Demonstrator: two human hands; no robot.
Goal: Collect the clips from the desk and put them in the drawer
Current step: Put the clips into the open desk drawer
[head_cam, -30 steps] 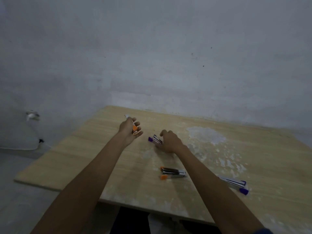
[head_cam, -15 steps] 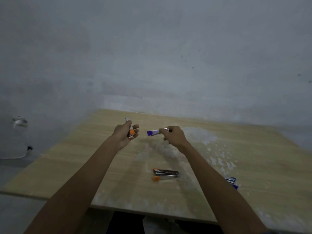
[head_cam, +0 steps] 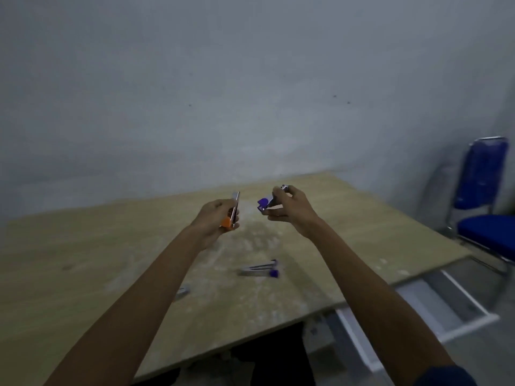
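My left hand (head_cam: 214, 222) is closed around a metal clip with an orange tip (head_cam: 233, 211), held above the wooden desk (head_cam: 83, 260). My right hand (head_cam: 292, 211) grips a metal clip with a purple tip (head_cam: 264, 204), also lifted off the desk. Between my forearms a second purple-tipped clip (head_cam: 260, 269) lies on the desk. Beside my left forearm, part of another clip (head_cam: 182, 291) shows, mostly hidden. An open white drawer (head_cam: 434, 307) sticks out below the desk's right edge.
A blue chair with a metal frame (head_cam: 482, 207) stands at the right beside the desk. A grey wall runs behind the desk. The middle of the desk has white worn patches (head_cam: 259, 240).
The view has swung to the right, bringing the chair and drawer into sight. Both hands stay raised with their clips; the right hand's clip is higher off the desk than before.
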